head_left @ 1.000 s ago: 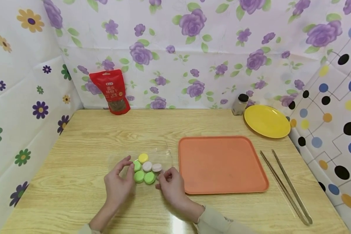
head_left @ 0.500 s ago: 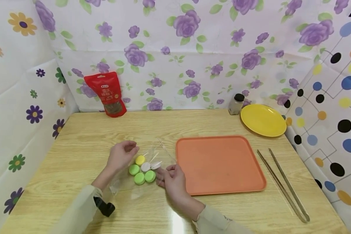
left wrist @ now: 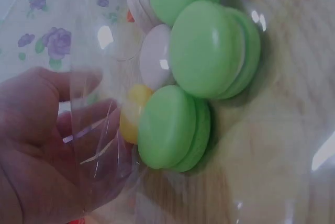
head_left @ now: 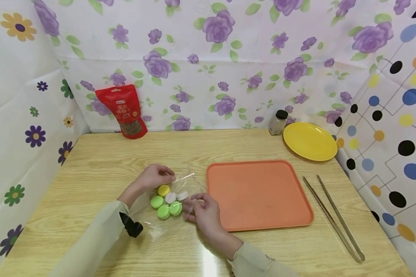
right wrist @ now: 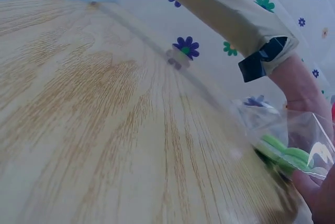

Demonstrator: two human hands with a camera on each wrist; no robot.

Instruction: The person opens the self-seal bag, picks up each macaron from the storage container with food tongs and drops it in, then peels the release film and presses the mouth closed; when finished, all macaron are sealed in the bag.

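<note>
Several macarons lie close together on a sheet of clear plastic film [head_left: 154, 227] left of the tray: three green [head_left: 163, 212], one yellow [head_left: 164, 191] and two pale ones [head_left: 170, 198]. Beyond the yellow one, my left hand [head_left: 154, 179] pinches the far part of the film between thumb and fingers. On the near right, my right hand [head_left: 206, 215] has thumb and fingers together at the film's right side, by the macarons. Film lies in front of my left fingers [left wrist: 97, 130] in the left wrist view. Film stands in raised folds around the green macarons [right wrist: 293, 156] in the right wrist view.
An orange tray [head_left: 260, 196] lies right of the film. Long metal tongs [head_left: 336, 219] rest further right. A yellow plate [head_left: 310, 141], a black-capped jar [head_left: 278, 122] and a red pouch [head_left: 124, 111] stand along the back of the wooden table [head_left: 194, 150].
My left hand has moved from the macarons' left side to the far side, and the film has lifted and shifted with it. My right hand has stayed nearly in place. The view has turned slightly.
</note>
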